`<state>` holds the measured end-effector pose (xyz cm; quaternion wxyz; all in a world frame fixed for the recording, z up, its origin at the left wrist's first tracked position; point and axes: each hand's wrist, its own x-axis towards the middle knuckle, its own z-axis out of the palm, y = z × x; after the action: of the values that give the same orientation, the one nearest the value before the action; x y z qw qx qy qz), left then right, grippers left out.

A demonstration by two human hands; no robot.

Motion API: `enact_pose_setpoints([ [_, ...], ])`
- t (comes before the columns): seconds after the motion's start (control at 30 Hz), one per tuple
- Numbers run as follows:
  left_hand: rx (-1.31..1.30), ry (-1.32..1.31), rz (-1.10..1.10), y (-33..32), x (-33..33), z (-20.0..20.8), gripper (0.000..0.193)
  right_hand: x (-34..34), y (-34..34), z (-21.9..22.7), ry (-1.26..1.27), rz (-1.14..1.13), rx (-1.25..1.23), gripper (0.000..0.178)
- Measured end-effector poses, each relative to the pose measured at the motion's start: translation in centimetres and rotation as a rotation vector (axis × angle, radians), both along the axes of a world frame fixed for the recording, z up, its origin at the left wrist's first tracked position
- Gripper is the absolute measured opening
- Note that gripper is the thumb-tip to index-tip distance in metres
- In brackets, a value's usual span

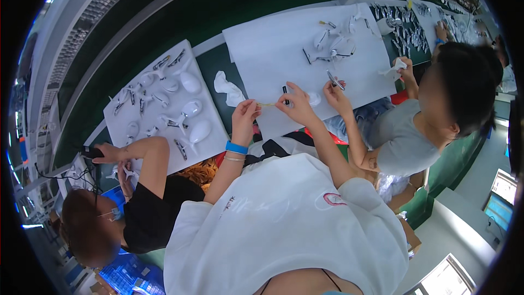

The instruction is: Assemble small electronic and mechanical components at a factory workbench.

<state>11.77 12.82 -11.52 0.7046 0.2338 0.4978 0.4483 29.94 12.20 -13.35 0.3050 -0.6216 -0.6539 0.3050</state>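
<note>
Over the near edge of the white-covered table, my left hand (245, 116) and my right hand (297, 105) face each other with pinched fingertips. Stretched between them is a thin yellowish strand (267, 104), perhaps a rubber band; each hand grips one end. A blue band and a thin bracelet circle my left wrist. Just beyond my left hand lies a crumpled white cloth (228, 88). Beside my right hand are a small black piece (285, 90), partly hidden by the fingers, and a glossy white round part (314, 99).
To the right, a co-worker in grey (406, 136) holds a shiny metal part (334, 80) and a white cloth (394, 69). At left, a co-worker in black (155, 213) sits by a white sheet (210, 125) bearing several oval white parts. More white and chrome pieces (334, 49) lie farther back.
</note>
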Motion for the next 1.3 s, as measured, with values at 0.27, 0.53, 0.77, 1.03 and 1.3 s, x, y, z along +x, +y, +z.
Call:
enact_pose_setpoints([
  [0.27,-0.041,-0.011,0.057,-0.7,-0.4,-1.2,0.019,-0.5,-0.3,0.0,0.061,-0.02,-0.012,0.014],
  [0.53,-0.106,0.107,0.086,-0.7,-0.3,-2.2,0.018,-0.8,-0.6,0.0,0.052,-0.009,-0.014,0.011],
  [0.77,-0.12,0.204,0.092,-0.9,0.1,-2.0,0.018,-1.3,-0.6,-0.1,0.047,-0.099,0.029,0.01],
  [1.03,-0.086,0.113,0.106,-0.4,-0.3,-1.3,0.02,-1.4,-0.5,-0.1,-0.148,-0.111,0.127,0.012],
  [1.3,-0.007,0.166,0.015,-0.3,-1.1,-1.2,0.021,-1.8,-0.6,0.1,-0.081,-0.162,0.08,0.012],
])
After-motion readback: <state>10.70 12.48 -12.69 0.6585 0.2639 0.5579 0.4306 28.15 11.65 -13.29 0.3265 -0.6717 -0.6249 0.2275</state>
